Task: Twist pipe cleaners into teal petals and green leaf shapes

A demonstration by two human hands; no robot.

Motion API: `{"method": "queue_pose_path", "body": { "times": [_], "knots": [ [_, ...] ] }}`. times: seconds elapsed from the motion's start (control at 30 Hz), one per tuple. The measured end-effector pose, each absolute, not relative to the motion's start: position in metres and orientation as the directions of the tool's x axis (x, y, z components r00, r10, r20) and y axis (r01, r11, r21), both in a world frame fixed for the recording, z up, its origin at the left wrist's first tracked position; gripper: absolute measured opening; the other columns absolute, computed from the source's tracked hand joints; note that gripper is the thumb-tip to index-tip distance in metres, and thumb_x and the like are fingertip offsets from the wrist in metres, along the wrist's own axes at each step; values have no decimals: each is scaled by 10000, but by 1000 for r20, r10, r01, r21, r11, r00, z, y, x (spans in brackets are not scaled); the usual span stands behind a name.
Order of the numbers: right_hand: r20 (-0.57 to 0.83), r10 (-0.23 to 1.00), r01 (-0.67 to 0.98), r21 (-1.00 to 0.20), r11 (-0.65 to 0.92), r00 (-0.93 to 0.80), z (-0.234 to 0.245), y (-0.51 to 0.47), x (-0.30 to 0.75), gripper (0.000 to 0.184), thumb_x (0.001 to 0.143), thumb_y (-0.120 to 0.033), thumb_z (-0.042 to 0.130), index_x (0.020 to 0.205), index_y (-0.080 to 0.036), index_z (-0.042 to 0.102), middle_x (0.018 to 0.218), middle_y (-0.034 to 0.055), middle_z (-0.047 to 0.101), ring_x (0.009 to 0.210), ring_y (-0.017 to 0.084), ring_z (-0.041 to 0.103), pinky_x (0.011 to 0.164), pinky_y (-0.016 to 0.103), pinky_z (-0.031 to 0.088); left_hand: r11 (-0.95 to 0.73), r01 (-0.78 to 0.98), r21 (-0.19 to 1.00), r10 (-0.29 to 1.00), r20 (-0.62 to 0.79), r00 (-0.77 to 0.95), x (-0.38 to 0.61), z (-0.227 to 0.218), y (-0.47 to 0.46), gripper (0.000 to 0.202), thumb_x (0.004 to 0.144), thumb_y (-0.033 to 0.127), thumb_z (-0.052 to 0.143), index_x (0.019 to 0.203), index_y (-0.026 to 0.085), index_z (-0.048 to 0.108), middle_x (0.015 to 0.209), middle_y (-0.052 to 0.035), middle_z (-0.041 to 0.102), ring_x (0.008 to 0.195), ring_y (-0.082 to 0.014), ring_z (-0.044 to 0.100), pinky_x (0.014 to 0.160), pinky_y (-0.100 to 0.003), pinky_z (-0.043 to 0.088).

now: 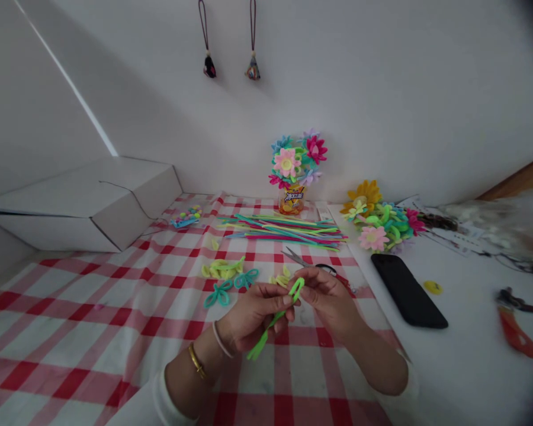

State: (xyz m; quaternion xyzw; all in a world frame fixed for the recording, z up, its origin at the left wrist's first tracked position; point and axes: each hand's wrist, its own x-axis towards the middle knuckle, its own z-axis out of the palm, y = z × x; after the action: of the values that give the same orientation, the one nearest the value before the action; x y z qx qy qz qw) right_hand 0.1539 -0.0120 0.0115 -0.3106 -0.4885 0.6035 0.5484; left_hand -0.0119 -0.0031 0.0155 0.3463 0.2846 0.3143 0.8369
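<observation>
Left hand (255, 315) pinching folded green pipe cleaner (260, 347), tail below fingers; right hand (332, 300) gripping looped end, between hands.

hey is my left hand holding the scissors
No, your left hand pinches a bright green fuzzy strip, and the scissors lie on the checkered cloth beyond your right hand.

bright green fuzzy strand (262, 341), narrow loop uppermost, loose ends below, aslant in mid-air

Green looped strip (265, 338), left fingers (279, 304) pinching, right fingers (316, 298) apparently touching
</observation>
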Motion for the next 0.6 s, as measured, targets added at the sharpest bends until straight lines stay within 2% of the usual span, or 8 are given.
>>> {"method": "queue_pose_path", "body": {
  "times": [0.13,0.3,0.6],
  "knots": [
    [174,953,-385,-920,68,-249,10,-13,154,215,741,-203,675,947,-260,648,862,-1,671,722,115,603,667,250,483,571,-315,758,702,-253,665,-12,17,-4,166,687,261,696,745,112,650,585,-25,610,364,-72,481,315,-178,251],
    [170,976,-412,-906,100,-138,11,-11,156,184,720,-199,695,892,-256,661,814,-8,688,732,127,619,674,262,491,589,-312,746,710,-293,641,-13,17,-2,181,667,252,713,776,123,649,607,-32,634,392,-86,517,349,-184,301],
    [129,986,-395,-915,78,-105,14,-8,157,170,692,-217,715,854,-239,671,813,5,707,764,153,640,724,306,502,441,-243,864,802,-259,538,-12,12,1,230,639,308,724,698,117,610,553,-16,609,394,-75,493,373,-188,309]
  ]
}}
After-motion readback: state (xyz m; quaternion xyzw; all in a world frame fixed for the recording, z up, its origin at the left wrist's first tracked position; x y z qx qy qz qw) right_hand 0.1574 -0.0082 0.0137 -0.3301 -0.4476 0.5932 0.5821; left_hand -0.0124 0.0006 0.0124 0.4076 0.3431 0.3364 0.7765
